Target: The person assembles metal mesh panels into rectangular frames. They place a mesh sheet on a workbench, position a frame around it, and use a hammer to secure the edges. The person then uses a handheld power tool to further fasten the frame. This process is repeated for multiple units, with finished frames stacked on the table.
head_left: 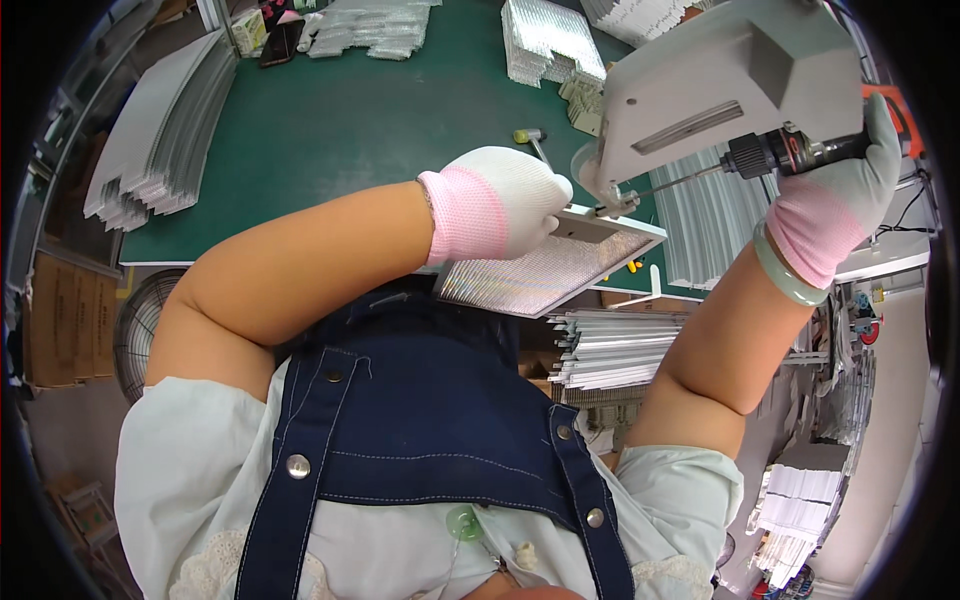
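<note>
Left hand (500,200) clenched on the white-framed mesh filter panel (545,268), right hand (835,185) at 3 o'clock grasping the black-and-orange power screwdriver (800,152); bit may slip if the panel tilts.

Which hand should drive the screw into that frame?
The right hand, probably: it grips the power screwdriver, whose bit points at the frame's corner. The left hand is pressing down on the mesh filter panel.

Green-topped bench (330,130) stacked with metal strips (160,140) and mesh panels (550,40); brown cartons (65,320) and round fan (140,320) on floor beside.
</note>
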Demonstrator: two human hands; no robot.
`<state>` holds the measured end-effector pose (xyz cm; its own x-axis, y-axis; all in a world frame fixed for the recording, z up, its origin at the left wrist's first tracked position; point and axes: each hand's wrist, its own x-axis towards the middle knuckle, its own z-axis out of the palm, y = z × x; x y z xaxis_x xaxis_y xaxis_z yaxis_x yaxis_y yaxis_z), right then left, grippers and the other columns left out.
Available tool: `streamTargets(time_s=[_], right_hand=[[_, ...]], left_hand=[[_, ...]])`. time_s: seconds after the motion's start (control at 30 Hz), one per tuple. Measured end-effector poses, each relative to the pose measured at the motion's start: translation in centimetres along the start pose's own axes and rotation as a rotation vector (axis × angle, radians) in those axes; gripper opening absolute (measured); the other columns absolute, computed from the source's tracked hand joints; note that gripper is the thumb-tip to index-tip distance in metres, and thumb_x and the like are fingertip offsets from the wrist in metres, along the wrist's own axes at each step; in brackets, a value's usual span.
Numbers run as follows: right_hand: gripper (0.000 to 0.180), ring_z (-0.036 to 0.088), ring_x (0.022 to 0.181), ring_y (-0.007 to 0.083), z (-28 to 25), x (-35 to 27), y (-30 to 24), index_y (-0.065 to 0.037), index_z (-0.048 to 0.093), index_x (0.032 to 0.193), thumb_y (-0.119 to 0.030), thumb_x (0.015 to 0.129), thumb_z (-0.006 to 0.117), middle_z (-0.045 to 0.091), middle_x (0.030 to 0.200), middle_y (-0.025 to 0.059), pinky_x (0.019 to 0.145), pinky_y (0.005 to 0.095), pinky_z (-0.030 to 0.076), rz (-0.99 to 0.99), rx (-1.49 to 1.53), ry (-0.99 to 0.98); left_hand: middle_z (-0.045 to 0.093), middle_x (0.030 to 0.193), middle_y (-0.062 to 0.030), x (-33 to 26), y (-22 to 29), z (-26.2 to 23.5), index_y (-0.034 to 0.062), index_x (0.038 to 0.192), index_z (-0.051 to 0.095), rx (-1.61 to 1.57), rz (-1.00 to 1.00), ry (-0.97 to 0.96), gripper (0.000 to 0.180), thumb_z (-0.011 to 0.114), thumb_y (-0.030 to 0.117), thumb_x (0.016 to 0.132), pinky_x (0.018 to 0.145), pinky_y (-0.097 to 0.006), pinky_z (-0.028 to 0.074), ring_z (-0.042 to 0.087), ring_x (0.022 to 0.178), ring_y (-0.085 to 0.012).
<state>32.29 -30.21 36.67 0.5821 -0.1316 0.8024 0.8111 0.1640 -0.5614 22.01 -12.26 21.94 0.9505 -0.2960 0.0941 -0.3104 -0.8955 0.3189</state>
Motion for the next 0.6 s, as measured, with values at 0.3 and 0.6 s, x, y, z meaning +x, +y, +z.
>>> streamTargets(time_s=[0.3,0.6], right_hand=[[0.021,0.067,0.083,0.0162,0.2,0.4,0.3,0.0,0.066,0.115,-0.008,0.1,0.054,0.066,0.103,0.0078,0.072,0.0295,0.059,0.029,0.088,-0.004],[0.022,0.067,0.085,0.016,-0.7,1.4,3.0,0.001,0.066,0.115,-0.012,0.099,0.056,0.067,0.107,0.0094,0.078,0.0282,0.056,0.022,0.085,-0.311]], left_hand=[[0.066,0.086,-0.0187,-0.4,-0.1,-0.4,0.0005,0.089,0.064,-0.029,0.009,-0.006,0.02,0.058,0.019,0.091,0.077,-0.046,0.054,0.067,0.081,-0.0365],[0.066,0.086,-0.0167,-0.3,-0.1,0.8,0.0035,0.091,0.066,-0.022,0.104,0.05,0.02,0.061,0.023,0.09,0.073,-0.047,0.055,0.068,0.081,-0.0351]])
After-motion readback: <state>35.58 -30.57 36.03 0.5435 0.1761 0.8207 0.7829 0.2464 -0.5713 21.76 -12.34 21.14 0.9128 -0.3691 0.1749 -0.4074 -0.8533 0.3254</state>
